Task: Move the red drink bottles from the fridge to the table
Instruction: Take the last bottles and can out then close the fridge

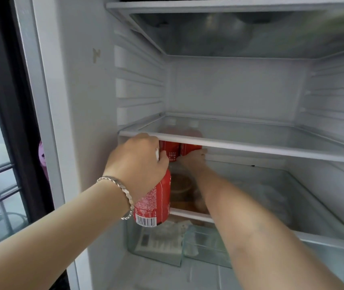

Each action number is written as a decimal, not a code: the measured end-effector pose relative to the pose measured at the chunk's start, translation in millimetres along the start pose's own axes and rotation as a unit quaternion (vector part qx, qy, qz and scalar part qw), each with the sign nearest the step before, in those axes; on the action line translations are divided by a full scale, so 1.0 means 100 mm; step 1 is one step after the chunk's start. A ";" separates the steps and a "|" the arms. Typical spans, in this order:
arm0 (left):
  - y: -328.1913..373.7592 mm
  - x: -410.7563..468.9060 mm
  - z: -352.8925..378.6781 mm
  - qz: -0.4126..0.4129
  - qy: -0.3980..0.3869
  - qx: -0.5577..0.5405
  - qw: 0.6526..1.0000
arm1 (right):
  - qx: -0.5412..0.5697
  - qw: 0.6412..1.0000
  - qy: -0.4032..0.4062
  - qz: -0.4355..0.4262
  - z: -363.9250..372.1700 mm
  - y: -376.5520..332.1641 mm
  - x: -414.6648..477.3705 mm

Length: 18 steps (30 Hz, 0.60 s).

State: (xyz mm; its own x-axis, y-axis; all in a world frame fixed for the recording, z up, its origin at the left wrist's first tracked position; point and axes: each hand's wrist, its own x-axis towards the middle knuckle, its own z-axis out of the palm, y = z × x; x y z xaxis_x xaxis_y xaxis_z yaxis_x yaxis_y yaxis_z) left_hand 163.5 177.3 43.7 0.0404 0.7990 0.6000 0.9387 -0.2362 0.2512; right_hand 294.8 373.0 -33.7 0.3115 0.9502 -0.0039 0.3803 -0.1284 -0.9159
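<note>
1. The fridge is seen open, and the worktop is not in view, so it cannot be told whether any bottle has already been put there.
2. One held red bottle is gripped near its top by the left hand. The fingers are curled round it, and a bracelet is worn on the wrist. This bottle hangs in front of the shelves, at the lower left of the fridge opening, so it is judged to be lifted off its shelf but not delivered.
3. Two more red bottles are seen deeper inside, just under the glass shelf, at the centre left of the frame: the rear left bottle and the rear right bottle. They stand side by side, touching or nearly so.
4. The right hand is stretched in to the rear right bottle and lies against its lower part. Whether the fingers are already closed round it cannot be told, because the hand is small and partly hidden.
5. The task is therefore judged to be at an early or middle stage: one bottle is in hand, a second is being reached, and a third is not yet touched by the right hand.
6. Carrying to the worktop is left for all three visible bottles.
7. Something brown is seen below the bottles, too blurred to be named.
</note>
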 end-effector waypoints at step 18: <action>-0.14 0.04 0.06 0.010 0.059 -0.004 0.998 | 0.106 0.989 -0.009 -0.101 -0.29 0.09 -0.95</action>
State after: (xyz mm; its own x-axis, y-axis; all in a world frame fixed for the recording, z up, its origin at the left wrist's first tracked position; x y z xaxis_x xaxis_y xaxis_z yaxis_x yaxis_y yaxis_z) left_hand 152.4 186.7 38.2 0.0182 0.7232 0.6904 0.9352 -0.2566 0.2441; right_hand 293.7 273.5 -29.9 0.2307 0.9558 0.1824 0.2413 0.1254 -0.9623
